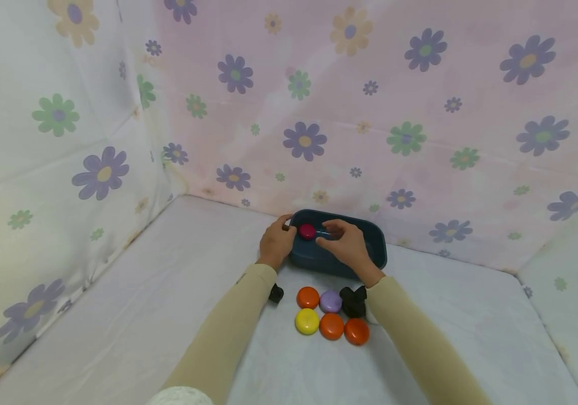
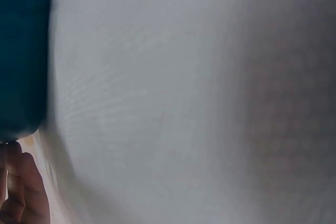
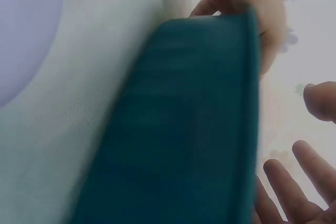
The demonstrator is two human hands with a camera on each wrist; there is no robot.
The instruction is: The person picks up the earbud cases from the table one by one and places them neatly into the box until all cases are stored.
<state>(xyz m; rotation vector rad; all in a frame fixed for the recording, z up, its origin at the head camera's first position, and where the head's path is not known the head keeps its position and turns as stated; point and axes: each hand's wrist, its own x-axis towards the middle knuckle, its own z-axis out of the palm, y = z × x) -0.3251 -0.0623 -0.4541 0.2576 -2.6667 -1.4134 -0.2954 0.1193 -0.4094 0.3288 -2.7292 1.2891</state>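
Note:
A dark teal oblong plastic container (image 1: 319,263) stands near the back wall. Inside it, toward the left end, lies a glossy crimson round piece (image 1: 307,231). My left hand (image 1: 277,242) grips the container's left end, thumb at the rim and fingers round the outside; its fingers (image 2: 34,187) show beside the container's corner in the left wrist view. Over the container's opening is my right hand (image 1: 346,244), thumb and fingers apart and nothing between them. In the right wrist view its spread fingers (image 3: 289,187) appear beyond the container's rim.
In front of the container lie round pieces: two orange in a row with a third (image 1: 308,298) behind, one yellow (image 1: 307,321) and one lavender (image 1: 330,301). A black knobbed object (image 1: 353,302) sits by the right sleeve, another black item (image 1: 276,293) by the left. Flowered cloth walls (image 1: 279,101) surround the table.

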